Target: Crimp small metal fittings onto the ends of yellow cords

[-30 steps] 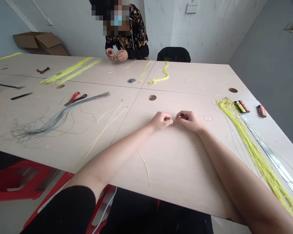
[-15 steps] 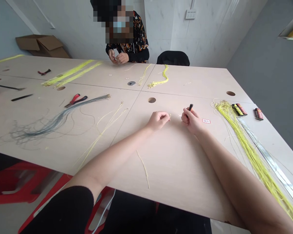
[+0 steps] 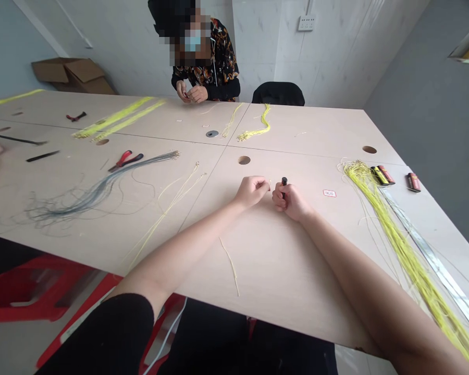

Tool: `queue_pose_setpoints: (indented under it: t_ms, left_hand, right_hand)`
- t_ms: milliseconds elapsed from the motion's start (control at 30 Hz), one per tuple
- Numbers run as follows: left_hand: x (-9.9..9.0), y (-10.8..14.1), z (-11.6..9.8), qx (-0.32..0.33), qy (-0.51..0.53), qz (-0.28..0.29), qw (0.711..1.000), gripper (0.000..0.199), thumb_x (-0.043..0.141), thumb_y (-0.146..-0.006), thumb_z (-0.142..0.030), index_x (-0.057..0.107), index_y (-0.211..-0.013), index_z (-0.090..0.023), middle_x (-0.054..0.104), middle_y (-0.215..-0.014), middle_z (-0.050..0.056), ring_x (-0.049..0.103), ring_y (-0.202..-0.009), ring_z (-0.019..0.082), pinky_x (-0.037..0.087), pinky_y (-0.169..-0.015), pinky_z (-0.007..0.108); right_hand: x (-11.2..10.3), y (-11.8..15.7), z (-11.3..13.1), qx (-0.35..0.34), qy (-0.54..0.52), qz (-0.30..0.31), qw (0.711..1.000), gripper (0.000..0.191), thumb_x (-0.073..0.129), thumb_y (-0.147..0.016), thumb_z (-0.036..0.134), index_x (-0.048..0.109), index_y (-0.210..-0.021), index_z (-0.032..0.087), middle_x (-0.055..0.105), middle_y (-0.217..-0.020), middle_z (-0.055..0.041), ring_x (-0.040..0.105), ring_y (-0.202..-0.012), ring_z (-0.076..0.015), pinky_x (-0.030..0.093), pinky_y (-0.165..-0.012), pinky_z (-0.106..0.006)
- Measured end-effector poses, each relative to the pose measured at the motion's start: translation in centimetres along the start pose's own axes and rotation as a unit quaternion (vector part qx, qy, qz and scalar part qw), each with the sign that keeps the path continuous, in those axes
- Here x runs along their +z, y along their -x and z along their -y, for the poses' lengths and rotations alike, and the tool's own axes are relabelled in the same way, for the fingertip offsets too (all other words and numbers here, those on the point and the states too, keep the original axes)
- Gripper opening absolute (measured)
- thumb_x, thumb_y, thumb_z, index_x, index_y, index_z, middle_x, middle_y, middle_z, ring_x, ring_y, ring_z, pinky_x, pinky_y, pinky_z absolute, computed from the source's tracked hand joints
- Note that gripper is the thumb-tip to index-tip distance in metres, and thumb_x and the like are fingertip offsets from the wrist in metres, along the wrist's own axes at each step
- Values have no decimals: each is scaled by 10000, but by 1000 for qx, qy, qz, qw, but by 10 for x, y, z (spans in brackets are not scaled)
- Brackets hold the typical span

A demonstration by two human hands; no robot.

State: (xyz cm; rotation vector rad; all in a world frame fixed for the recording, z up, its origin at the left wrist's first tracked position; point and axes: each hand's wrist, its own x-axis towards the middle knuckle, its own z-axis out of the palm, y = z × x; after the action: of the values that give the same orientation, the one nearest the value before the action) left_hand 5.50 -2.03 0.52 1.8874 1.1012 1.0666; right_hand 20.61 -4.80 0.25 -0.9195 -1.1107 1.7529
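**Both hands closed and nearly meeting, just below the table's round hole**

From my remote seat on the head camera, the left hand (image 3: 252, 190) and right hand (image 3: 288, 201) sit just apart on the pale worktable (image 3: 297, 291), slightly below and to the right of the round cable hole (image 3: 244, 160). The left hand's fingers are pinched shut. A tiny pale end (image 3: 270, 183) pokes past them, too small for me to say whether it is gripped. The right hand is curled tight around an upright black cylinder (image 3: 284, 181). The fist hides most of it, so I can't identify it.

Both forearms lie low across the tabletop, which I read as bracing for fine handwork. Right of the hole, a long yellow cord bundle (image 3: 398, 245) lies stretched out, probably to keep its strands from snarling, and runs out of frame at the lower right. Left of the hole lie grey cords (image 3: 101, 187) and red-handled pliers (image 3: 124, 161). Beyond the hole, a co-worker's hands (image 3: 191, 94) pinch something I can't make out.
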Motion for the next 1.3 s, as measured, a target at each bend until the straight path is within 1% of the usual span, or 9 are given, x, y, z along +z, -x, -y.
queue_pose_setpoints:
  t_ms: [167,267,433,600,733,833,1000,1133,1300]
  left_hand:
    - [-1,-2,-10,23,19,-27,999,249,451,-767,-310,498,-570,-166,450,-529,-34,399,-528,84,320,-541,234]
    - [-1,-4,-16,51,30,-40,997,239,449,-779,-297,492,-583,-167,484,-566,-20,438,-569,91,352,-575,235]
    - [8,1,-17,58,28,-77,995,229,454,-807,-283,513,-619,-166,495,-594,-9,424,-565,93,348,-560,236]
    - [19,13,-6,166,3,-107,980,275,455,-854,-297,469,-609,-174,453,-577,-16,398,-543,94,335,-534,239]
    - [19,16,0,228,-7,-111,967,272,433,-894,-276,476,-645,-174,453,-593,-12,406,-545,94,336,-526,240]
    - [17,15,2,238,-4,-102,966,271,432,-905,-280,489,-663,-174,459,-603,-11,409,-547,93,341,-526,240]
    - [17,12,4,215,19,-98,971,292,433,-912,-310,494,-662,-171,467,-603,-12,419,-554,92,344,-533,240]
    - [18,12,3,206,35,-101,973,316,425,-917,-327,478,-648,-169,459,-599,-12,423,-563,92,349,-537,239]
    - [19,14,-1,230,32,-102,967,296,436,-915,-300,471,-652,-170,434,-597,-18,393,-547,86,338,-517,232]
  right_hand:
    - [-2,0,1,16,14,27,999,356,402,-687,533,282,-555,225,211,-440,54,142,-441,-96,154,-427,-238]
    - [-4,0,-1,3,13,41,999,354,391,-707,516,287,-540,222,216,-429,51,148,-432,-96,172,-426,-241]
    - [-3,1,-3,-17,-1,53,998,327,412,-712,454,320,-510,215,237,-416,43,158,-417,-89,160,-419,-239]
    - [3,2,-1,-2,9,28,1000,312,422,-681,427,320,-474,217,244,-380,42,178,-391,-84,175,-400,-235]
    - [5,1,-2,-12,15,8,1000,312,434,-696,407,337,-471,214,257,-368,41,199,-378,-81,183,-391,-232]
    - [3,0,-4,-19,21,25,999,329,434,-736,409,348,-487,211,280,-374,37,210,-382,-80,202,-395,-232]
    - [-1,-1,-5,-33,4,49,998,361,457,-776,458,357,-535,208,288,-402,51,211,-382,-73,217,-399,-224]
    - [-2,-1,-7,-34,3,44,998,365,461,-761,458,378,-513,203,289,-386,50,219,-377,-73,228,-398,-224]
    - [2,0,-10,-49,28,17,998,340,456,-751,414,416,-498,191,345,-396,31,270,-383,-77,251,-410,-232]
